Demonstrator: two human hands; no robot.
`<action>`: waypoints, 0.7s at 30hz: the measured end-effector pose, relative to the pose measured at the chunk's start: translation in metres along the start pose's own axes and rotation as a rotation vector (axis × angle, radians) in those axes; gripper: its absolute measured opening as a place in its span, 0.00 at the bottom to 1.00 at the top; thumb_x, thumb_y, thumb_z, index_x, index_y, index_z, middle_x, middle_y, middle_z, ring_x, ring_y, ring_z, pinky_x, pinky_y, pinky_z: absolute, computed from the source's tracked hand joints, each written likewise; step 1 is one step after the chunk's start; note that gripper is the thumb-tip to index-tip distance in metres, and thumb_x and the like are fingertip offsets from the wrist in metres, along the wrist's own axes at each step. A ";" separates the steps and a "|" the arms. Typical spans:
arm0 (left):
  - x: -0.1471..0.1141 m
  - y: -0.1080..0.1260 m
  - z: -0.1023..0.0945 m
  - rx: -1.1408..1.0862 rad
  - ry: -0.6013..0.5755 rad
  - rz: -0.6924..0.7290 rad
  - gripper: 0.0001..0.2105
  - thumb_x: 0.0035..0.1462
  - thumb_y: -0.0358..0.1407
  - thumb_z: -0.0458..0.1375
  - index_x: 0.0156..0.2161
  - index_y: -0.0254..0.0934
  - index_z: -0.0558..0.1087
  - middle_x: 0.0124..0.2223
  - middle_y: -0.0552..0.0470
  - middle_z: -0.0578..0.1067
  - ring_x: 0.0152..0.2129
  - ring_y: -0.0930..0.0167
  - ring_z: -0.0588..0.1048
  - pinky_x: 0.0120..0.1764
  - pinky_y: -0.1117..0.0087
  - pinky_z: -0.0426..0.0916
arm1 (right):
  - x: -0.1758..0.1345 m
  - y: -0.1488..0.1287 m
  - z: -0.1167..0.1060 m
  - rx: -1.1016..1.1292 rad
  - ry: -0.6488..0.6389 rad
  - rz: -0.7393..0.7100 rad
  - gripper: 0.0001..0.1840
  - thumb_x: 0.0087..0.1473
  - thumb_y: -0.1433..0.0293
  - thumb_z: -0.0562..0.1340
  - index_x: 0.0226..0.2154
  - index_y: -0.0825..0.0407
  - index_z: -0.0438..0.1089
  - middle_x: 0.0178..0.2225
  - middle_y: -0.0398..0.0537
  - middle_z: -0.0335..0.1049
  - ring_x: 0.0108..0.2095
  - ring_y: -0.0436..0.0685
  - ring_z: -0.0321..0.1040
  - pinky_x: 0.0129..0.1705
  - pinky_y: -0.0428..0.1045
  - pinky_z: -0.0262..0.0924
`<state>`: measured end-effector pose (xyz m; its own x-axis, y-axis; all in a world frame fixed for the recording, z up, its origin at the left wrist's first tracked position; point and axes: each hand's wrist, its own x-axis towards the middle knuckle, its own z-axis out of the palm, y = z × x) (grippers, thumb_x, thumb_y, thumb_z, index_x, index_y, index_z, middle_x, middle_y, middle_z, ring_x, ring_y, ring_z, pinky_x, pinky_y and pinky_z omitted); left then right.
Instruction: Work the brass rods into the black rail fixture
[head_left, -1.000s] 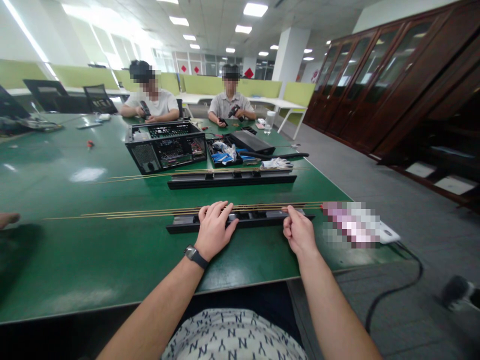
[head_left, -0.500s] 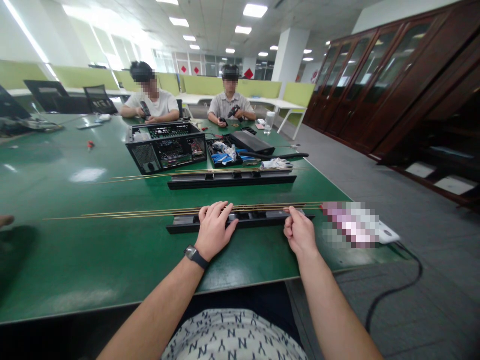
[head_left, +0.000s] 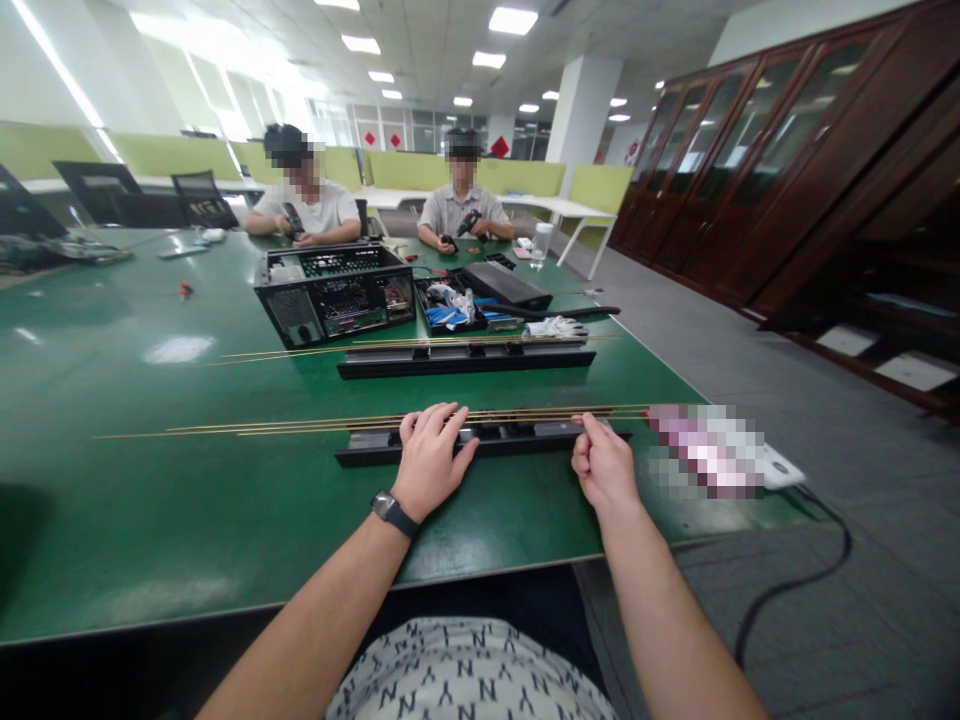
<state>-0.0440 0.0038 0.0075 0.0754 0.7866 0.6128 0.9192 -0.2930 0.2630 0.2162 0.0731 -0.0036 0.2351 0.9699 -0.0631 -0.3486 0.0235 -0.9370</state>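
Several thin golden rods (head_left: 277, 428) lie lengthwise across a long black rack (head_left: 517, 440) on the table in front of me. My left hand (head_left: 433, 455), with a watch on its wrist, rests flat over the rods and the rack, fingers stretched out. Near the rack's right end, my right hand (head_left: 602, 460) is closed, thumb and index finger pinching a thin rod close to its end. The fingertips partly hide that end. A second black rack (head_left: 465, 362) lies behind, parallel to the first, with more golden rods along it.
Farther back stand an open black computer case (head_left: 337, 295) and a tray (head_left: 431, 325) holding blue and white gloves. A power strip (head_left: 781, 468) with a black cable (head_left: 795, 580) sits by the right table edge. Two people (head_left: 304, 200) sit across the green table (head_left: 247, 540).
The rod nearest me has slid slightly to the right with my right hand. My left hand stays in place on the rods. Something at the far left edge has left view.
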 end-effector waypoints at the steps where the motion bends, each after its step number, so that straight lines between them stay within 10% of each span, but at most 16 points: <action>1: 0.000 0.000 0.000 0.002 0.000 0.002 0.19 0.67 0.42 0.57 0.60 0.43 0.70 0.60 0.42 0.74 0.59 0.57 0.69 0.59 0.51 0.56 | 0.000 0.000 0.000 0.003 0.002 0.002 0.21 0.48 0.54 0.73 0.35 0.53 0.74 0.15 0.35 0.61 0.09 0.43 0.49 0.09 0.40 0.40; 21: 0.000 0.000 0.000 -0.003 0.006 0.002 0.19 0.67 0.42 0.57 0.60 0.41 0.70 0.60 0.42 0.74 0.59 0.58 0.69 0.59 0.52 0.56 | -0.002 0.000 0.001 -0.011 -0.026 0.005 0.22 0.47 0.53 0.74 0.34 0.54 0.75 0.15 0.36 0.62 0.10 0.43 0.49 0.09 0.39 0.41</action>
<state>-0.0444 0.0035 0.0077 0.0746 0.7827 0.6180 0.9179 -0.2961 0.2643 0.2150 0.0714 -0.0030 0.2101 0.9759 -0.0590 -0.3398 0.0163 -0.9403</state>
